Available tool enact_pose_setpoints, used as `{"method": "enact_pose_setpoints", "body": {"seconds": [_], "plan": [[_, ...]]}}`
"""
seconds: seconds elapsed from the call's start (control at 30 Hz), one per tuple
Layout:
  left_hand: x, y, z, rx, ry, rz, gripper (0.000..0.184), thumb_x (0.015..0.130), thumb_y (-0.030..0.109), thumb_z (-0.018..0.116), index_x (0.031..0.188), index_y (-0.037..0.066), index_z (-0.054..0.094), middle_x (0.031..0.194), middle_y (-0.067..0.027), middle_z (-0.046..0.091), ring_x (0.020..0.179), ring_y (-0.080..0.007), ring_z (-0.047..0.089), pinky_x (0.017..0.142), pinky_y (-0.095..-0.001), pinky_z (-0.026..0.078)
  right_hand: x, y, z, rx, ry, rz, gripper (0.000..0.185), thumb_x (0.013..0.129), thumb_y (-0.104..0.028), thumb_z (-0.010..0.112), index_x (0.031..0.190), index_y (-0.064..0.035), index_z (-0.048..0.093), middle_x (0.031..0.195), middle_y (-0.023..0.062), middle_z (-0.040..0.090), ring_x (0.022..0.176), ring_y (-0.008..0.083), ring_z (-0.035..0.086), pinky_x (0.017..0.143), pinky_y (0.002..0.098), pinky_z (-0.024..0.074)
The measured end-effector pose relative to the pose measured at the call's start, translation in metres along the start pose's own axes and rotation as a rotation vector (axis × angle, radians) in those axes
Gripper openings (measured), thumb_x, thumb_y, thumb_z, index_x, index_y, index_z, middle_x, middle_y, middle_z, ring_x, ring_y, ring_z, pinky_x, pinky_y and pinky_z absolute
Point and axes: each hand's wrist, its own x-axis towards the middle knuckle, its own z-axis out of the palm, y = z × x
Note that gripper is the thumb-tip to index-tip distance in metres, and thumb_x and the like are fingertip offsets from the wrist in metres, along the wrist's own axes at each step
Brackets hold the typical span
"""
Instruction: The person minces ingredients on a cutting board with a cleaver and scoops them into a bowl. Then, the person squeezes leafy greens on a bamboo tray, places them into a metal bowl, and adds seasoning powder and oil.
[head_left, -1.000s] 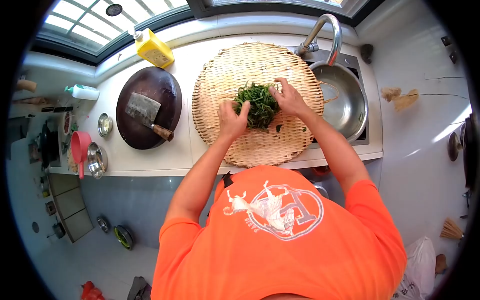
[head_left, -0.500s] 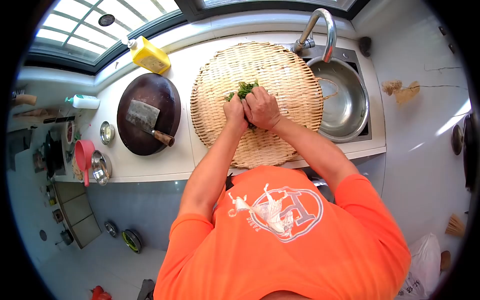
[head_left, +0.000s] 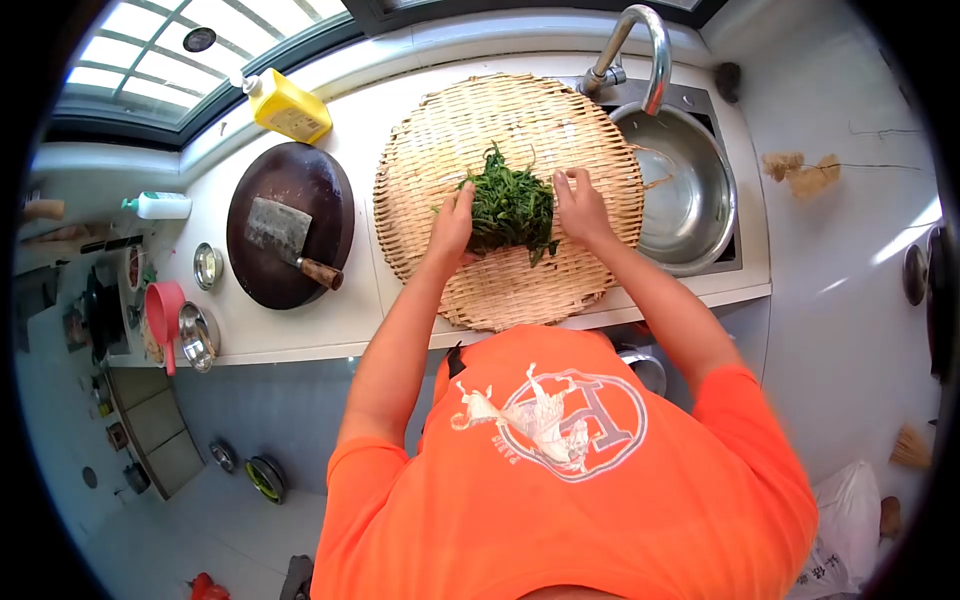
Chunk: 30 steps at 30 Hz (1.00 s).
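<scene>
A heap of dark green leafy vegetables (head_left: 508,208) lies near the middle of a round woven bamboo tray (head_left: 590,130). My left hand (head_left: 455,222) rests along the left side of the heap, its fingers stretched and touching the leaves. At the right side, my right hand (head_left: 582,207) is beside the heap with fingers apart, close to the leaf edge. Neither hand grips anything that I can see.
A cleaver (head_left: 280,230) lies on a round dark chopping board (head_left: 290,170) to the left. The metal sink (head_left: 690,200) with its tap (head_left: 660,70) adjoins the tray's right edge. Behind the board stands a yellow bottle (head_left: 290,108); a pink ladle (head_left: 162,310) and metal bowls (head_left: 198,335) sit farther left.
Both hands were pressed together over the greens; now they have moved apart to either side. The bunched greens are loosened into a wider, fully visible heap.
</scene>
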Motion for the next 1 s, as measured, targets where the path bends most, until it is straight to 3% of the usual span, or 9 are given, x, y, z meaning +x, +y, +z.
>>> {"method": "enact_pose_setpoints", "body": {"seconds": [0.07,0.17,0.23,0.43,0.53,0.7,0.8,0.83,1.0], "plan": [[-0.016,0.039,0.010,-0.115,-0.066,-0.194,0.087,0.095,0.068,0.052,0.162,0.019,0.027,0.162,-0.0177,0.033,0.138,-0.0430,0.045,0.095,-0.0644,0.050,0.014,-0.017,0.017,0.064,-0.131,0.142,0.072,0.105,-0.061,0.036,0.128,0.0034,0.057,0.107,0.0295,0.067,0.103,0.0436,0.066,0.093,0.0501,0.0510],[0.010,0.028,0.033,-0.389,-0.045,-0.160,0.078,0.094,0.064,0.059,0.140,0.001,0.051,0.128,-0.0176,0.059,0.110,-0.0321,0.062,0.083,-0.0494,0.054,0.015,-0.045,0.055,0.113,-0.117,0.169,0.085,0.095,-0.075,0.043,0.121,0.0040,0.063,0.122,0.0321,0.065,0.116,0.0455,0.063,0.098,0.0500,0.0496],[0.012,0.024,0.036,-0.546,0.021,-0.103,0.064,0.093,0.057,0.067,0.111,-0.005,0.065,0.096,-0.0109,0.065,0.081,-0.0235,0.063,0.068,-0.0448,0.052,-0.002,-0.057,0.069,0.288,0.010,0.085,0.062,0.096,-0.060,0.058,0.113,-0.0004,0.066,0.112,0.0263,0.069,0.106,0.0416,0.066,0.088,0.0472,0.0512],[-0.005,0.010,0.044,-0.759,0.177,0.060,0.038,0.095,0.035,0.069,0.097,-0.003,0.068,0.087,-0.0126,0.067,0.072,-0.0226,0.062,0.064,-0.0422,0.050,-0.031,-0.073,0.060,0.240,0.346,-0.380,0.021,0.088,-0.020,0.073,0.091,-0.0034,0.061,0.084,0.0177,0.058,0.077,0.0390,0.059,0.068,0.0477,0.0481],[-0.008,0.015,0.041,-0.523,0.276,0.178,0.029,0.095,0.026,0.067,0.091,-0.003,0.069,0.081,-0.0124,0.067,0.068,-0.0218,0.061,0.063,-0.0412,0.049,-0.021,-0.068,0.046,0.218,0.232,-0.482,0.022,0.087,-0.019,0.073,0.092,-0.0026,0.059,0.086,0.0180,0.058,0.079,0.0390,0.059,0.067,0.0472,0.0478],[-0.001,-0.013,0.030,-0.197,0.076,0.354,0.065,0.095,0.031,0.070,0.140,0.001,0.034,0.125,-0.0223,0.058,0.102,-0.0256,0.064,0.075,-0.0381,0.054,-0.011,-0.029,0.018,0.011,-0.022,-0.634,0.057,0.089,-0.035,0.071,0.137,-0.0106,0.052,0.120,0.0243,0.060,0.106,0.0425,0.060,0.089,0.0503,0.0498],[-0.032,0.018,0.012,-0.029,0.007,0.176,0.072,0.095,0.039,0.068,0.144,-0.002,0.034,0.132,-0.0293,0.053,0.116,-0.0310,0.061,0.088,-0.0403,0.054,0.002,0.002,0.007,-0.232,-0.086,-0.669,0.073,0.098,-0.056,0.057,0.154,-0.0112,0.040,0.129,0.0283,0.058,0.119,0.0418,0.057,0.101,0.0517,0.0455],[-0.016,0.010,0.012,0.061,0.112,0.144,0.082,0.097,0.051,0.061,0.151,-0.003,0.030,0.141,-0.0299,0.049,0.127,-0.0348,0.056,0.100,-0.0444,0.049,0.006,-0.002,0.007,-0.241,-0.139,-0.342,0.082,0.100,-0.070,0.041,0.155,-0.0101,0.039,0.130,0.0303,0.057,0.122,0.0414,0.057,0.103,0.0512,0.0457],[0.028,0.016,0.033,-0.056,0.114,-0.036,0.079,0.099,0.061,0.049,0.144,-0.005,0.048,0.144,-0.0235,0.052,0.124,-0.0354,0.057,0.099,-0.0482,0.048,0.008,-0.041,0.046,-0.343,-0.166,-0.100,0.079,0.099,-0.073,0.035,0.150,-0.0130,0.044,0.131,0.0316,0.055,0.117,0.0446,0.061,0.098,0.0525,0.0489]]}}
